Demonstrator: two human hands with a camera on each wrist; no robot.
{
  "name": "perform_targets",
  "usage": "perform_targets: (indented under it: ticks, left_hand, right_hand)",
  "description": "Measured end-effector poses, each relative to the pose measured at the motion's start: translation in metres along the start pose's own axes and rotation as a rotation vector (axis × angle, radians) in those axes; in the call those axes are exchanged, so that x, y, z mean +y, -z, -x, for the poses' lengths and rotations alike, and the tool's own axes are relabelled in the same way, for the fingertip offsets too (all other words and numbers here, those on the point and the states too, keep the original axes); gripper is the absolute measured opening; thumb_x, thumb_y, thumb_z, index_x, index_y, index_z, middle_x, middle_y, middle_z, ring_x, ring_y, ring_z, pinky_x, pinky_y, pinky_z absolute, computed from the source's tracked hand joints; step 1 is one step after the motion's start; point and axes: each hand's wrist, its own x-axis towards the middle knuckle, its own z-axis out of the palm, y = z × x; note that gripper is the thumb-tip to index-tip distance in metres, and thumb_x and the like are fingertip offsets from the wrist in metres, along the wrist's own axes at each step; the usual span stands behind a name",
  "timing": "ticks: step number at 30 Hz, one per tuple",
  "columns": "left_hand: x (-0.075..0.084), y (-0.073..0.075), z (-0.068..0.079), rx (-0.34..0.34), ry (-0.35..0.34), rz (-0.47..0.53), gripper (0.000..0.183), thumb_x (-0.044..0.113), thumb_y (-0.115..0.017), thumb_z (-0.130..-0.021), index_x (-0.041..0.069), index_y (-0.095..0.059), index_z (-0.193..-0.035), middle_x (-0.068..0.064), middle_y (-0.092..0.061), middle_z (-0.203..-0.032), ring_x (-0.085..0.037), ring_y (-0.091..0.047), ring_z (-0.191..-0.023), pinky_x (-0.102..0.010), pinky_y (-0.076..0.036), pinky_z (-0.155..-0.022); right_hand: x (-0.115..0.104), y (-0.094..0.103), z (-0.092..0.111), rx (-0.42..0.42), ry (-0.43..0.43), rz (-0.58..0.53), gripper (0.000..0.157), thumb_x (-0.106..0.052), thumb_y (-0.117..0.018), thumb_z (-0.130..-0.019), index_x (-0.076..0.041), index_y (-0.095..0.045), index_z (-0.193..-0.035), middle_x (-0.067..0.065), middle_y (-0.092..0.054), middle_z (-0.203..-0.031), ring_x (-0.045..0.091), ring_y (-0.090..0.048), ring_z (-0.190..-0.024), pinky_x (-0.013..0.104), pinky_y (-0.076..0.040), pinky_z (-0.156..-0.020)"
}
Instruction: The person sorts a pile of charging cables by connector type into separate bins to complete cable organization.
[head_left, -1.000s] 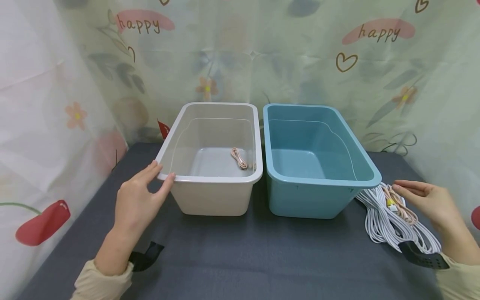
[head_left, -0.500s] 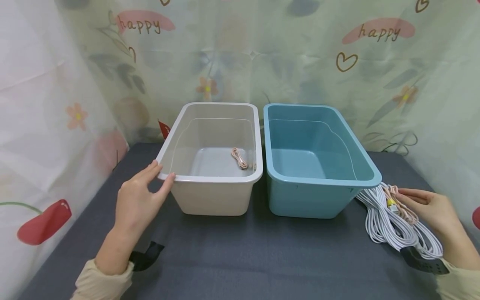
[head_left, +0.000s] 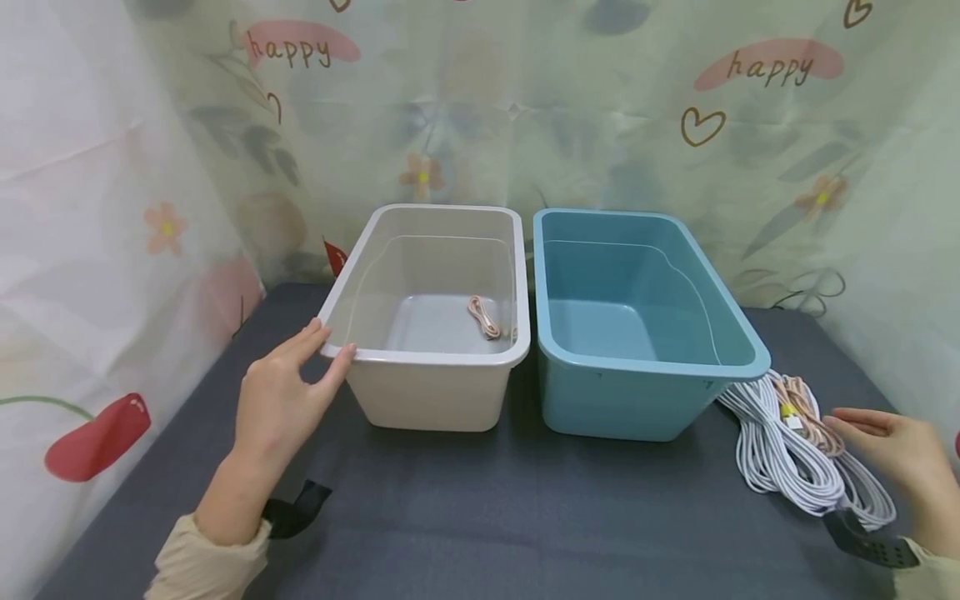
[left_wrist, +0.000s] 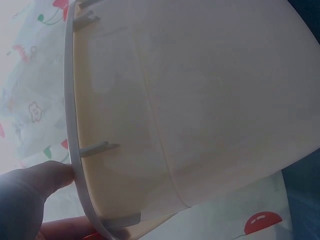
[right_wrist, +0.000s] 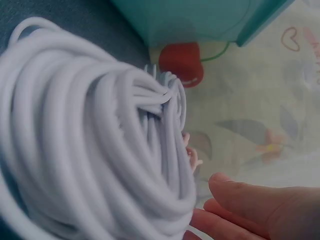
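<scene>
The white cable coils [head_left: 787,467] lie just left of the right grip [head_left: 900,454].

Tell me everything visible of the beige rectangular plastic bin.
The beige rectangular bin, open at the top and apparently plastic, has rounded corners, walls tapering downward and a paler rim with ribs beneath. It stands upright on the dark grey cloth, beside the blue rectangular plastic bin. The left hand touches its near left rim corner; a pink bundled cable lies inside.
</scene>
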Motion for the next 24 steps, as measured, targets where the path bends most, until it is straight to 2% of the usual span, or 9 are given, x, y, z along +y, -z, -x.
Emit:
perform_targets:
  ticks: [3,4,5,16,20,23,24]
  left_hand:
    - [-0.0002,0.0000,0.0003,0.004,0.000,0.002,0.041,0.025,-0.067,-0.085,-0.001,-0.064,-0.117,-0.019,-0.059,-0.125,-0.041,-0.057,-0.114,-0.056,-0.046,-0.091]
    - [-0.0003,0.0000,0.0003,0.006,-0.001,0.002,0.041,0.025,-0.067,-0.085,-0.001,-0.064,-0.117,-0.019,-0.060,-0.125,-0.040,-0.057,-0.114,-0.056,-0.046,-0.090]
    - [-0.0004,-0.0001,0.0003,0.007,-0.001,0.002,0.041,0.025,-0.067,-0.085,-0.001,-0.064,-0.117,-0.019,-0.060,-0.125,-0.041,-0.057,-0.114,-0.056,-0.046,-0.090]
    - [0.0004,0.0003,-0.0003,0.000,-0.001,-0.009,0.042,0.027,-0.066,-0.086,0.000,-0.064,-0.118,-0.019,-0.059,-0.125,-0.041,-0.056,-0.114,-0.057,-0.046,-0.089]
    - [0.0005,0.0009,-0.0004,-0.003,-0.001,-0.007,0.043,0.028,-0.066,-0.086,0.000,-0.064,-0.118,-0.020,-0.059,-0.125,-0.042,-0.056,-0.114,-0.058,-0.046,-0.089]
    - [0.0006,0.0010,-0.0005,-0.007,-0.002,-0.007,0.043,0.027,-0.066,-0.086,-0.001,-0.063,-0.118,-0.020,-0.059,-0.126,-0.042,-0.056,-0.114,-0.058,-0.046,-0.088]
    - [0.0007,0.0011,-0.0006,-0.008,-0.002,-0.008,0.043,0.027,-0.066,-0.086,-0.001,-0.063,-0.118,-0.020,-0.059,-0.126,-0.043,-0.056,-0.114,-0.058,-0.046,-0.088]
  right_hand:
    - [0.0038,-0.0006,0.0001,-0.014,-0.012,0.010,0.064,-0.041,-0.053,-0.092,0.017,-0.051,-0.119,0.039,-0.051,-0.119,0.047,-0.053,-0.099,0.051,-0.044,-0.074]
    - [0.0046,-0.0011,0.0002,-0.020,-0.022,0.004,0.064,-0.041,-0.053,-0.092,0.018,-0.051,-0.119,0.039,-0.050,-0.120,0.053,-0.046,-0.106,0.051,-0.044,-0.075]
    - [0.0055,-0.0014,0.0001,-0.028,-0.023,0.006,0.064,-0.041,-0.053,-0.092,0.018,-0.051,-0.119,0.039,-0.051,-0.120,0.054,-0.046,-0.107,0.051,-0.044,-0.075]
    - [0.0098,-0.0024,0.0004,-0.042,-0.013,0.022,0.060,-0.036,-0.054,-0.093,0.019,-0.053,-0.115,0.036,-0.060,-0.105,0.053,-0.049,-0.101,0.047,-0.046,-0.070]
    - [0.0098,-0.0020,0.0006,-0.039,-0.008,0.024,0.056,-0.033,-0.057,-0.091,0.018,-0.055,-0.114,0.031,-0.066,-0.095,0.044,-0.057,-0.090,0.045,-0.047,-0.068]
    - [0.0098,-0.0019,0.0016,-0.028,0.000,0.025,0.051,-0.029,-0.058,-0.091,0.018,-0.056,-0.112,0.032,-0.065,-0.096,0.038,-0.058,-0.086,0.043,-0.047,-0.066]
    - [0.0097,-0.0017,0.0022,-0.022,0.001,0.024,0.050,-0.028,-0.058,-0.091,0.017,-0.057,-0.112,0.033,-0.064,-0.099,0.040,-0.057,-0.089,0.042,-0.047,-0.066]
